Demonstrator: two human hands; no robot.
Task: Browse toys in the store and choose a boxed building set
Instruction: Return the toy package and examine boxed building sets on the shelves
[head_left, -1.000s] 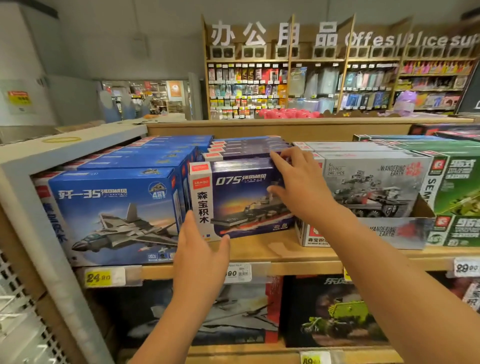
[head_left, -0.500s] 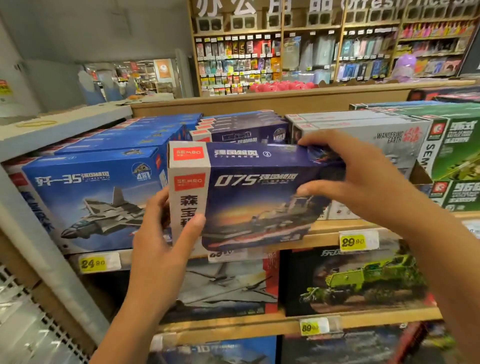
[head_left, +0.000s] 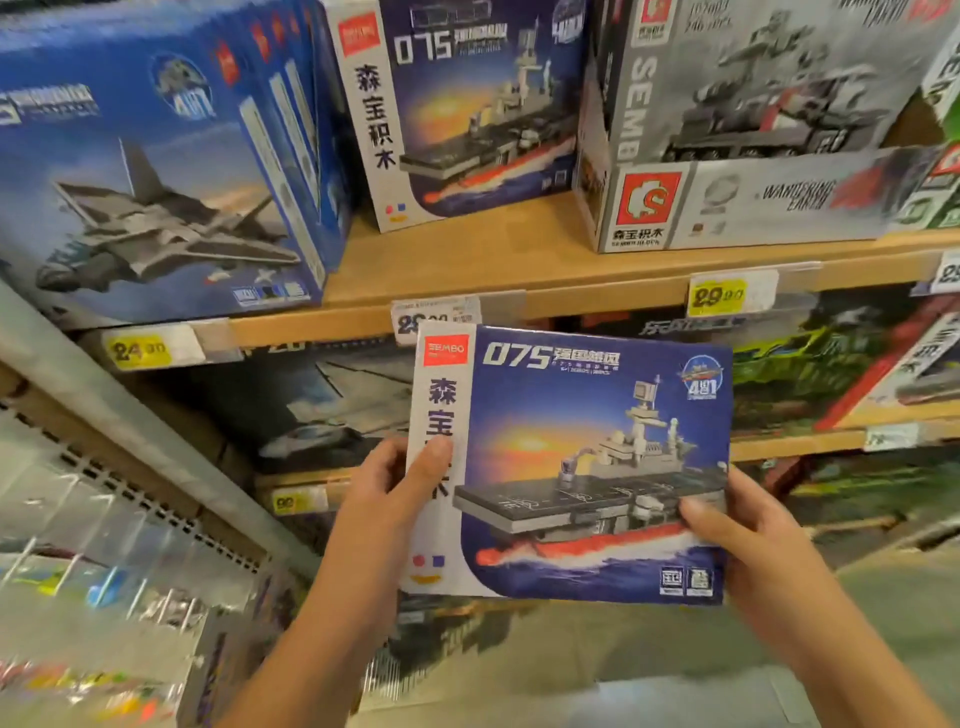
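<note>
Gripping the 075 ship box (head_left: 571, 457) by both side edges: left hand (head_left: 387, 499) thumb across its white strip, right hand (head_left: 753, 540) thumb on the front, below the wooden shelf (head_left: 467, 260).

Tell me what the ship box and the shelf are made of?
The ship box, held by the left hand and right hand, looks like thin printed cardboard with a slightly glossy finish: flat faces, sharp folded edges, soft sheen. The shelf looks like pale wood or wood-look board, matte; which one can't be told from here.
</note>
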